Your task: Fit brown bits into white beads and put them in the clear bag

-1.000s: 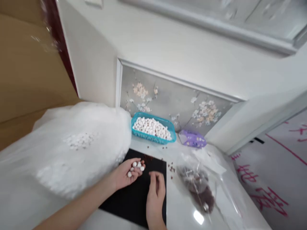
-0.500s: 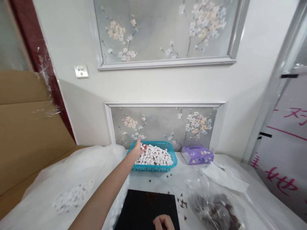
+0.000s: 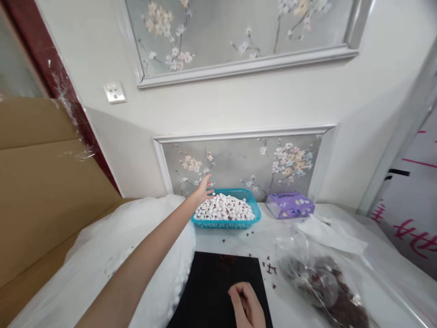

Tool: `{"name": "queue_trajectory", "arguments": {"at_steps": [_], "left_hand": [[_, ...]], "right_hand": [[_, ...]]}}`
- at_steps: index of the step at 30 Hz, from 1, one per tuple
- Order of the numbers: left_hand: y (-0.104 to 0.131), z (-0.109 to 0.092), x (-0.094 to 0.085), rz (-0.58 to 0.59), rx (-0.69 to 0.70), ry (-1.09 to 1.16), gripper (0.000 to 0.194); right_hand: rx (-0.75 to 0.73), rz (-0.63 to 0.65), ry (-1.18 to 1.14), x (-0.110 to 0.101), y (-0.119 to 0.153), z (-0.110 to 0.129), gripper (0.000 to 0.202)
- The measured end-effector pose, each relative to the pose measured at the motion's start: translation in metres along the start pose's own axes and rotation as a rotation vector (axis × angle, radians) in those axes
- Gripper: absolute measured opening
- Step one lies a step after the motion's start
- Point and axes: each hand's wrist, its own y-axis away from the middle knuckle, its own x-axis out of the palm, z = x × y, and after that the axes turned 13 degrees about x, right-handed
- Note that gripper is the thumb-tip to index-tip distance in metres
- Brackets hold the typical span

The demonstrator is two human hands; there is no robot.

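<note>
My left hand (image 3: 205,190) is above the left back corner of a blue plastic basket (image 3: 254,207), its fingers spread. Small white balls with some reddish-brown bits (image 3: 225,207) fill the basket. Over a black mat (image 3: 211,282) is my right hand (image 3: 246,303), its fingers curled in and pressed together; what it holds, if anything, is hidden. Dark red crumbs lie on the mat's far part.
A large translucent white bag (image 3: 136,228) of white balls lies left of the mat. On the right are a purple tissue pack (image 3: 290,205), white tissue (image 3: 332,234), dark red scraps (image 3: 270,269) and a clear bag (image 3: 321,282) of brown material. Cardboard (image 3: 51,205) stands far left.
My left hand has opened and lifted a little from the balls; the white balls at its fingers are gone. My right hand shows more over the mat. The view has shifted and tilted.
</note>
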Motion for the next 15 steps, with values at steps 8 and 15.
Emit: {"name": "queue_trajectory", "arguments": {"at_steps": [8, 15], "left_hand": [[0.112, -0.028, -0.124, 0.479, -0.176, -0.357, 0.024], [0.185, -0.019, -0.223, 0.395, -0.237, -0.766, 0.018]], "right_hand": [[0.055, 0.216, 0.137, -0.029, 0.003, 0.015, 0.037], [0.216, 0.245, 0.192, -0.036, 0.008, 0.02, 0.037]]}}
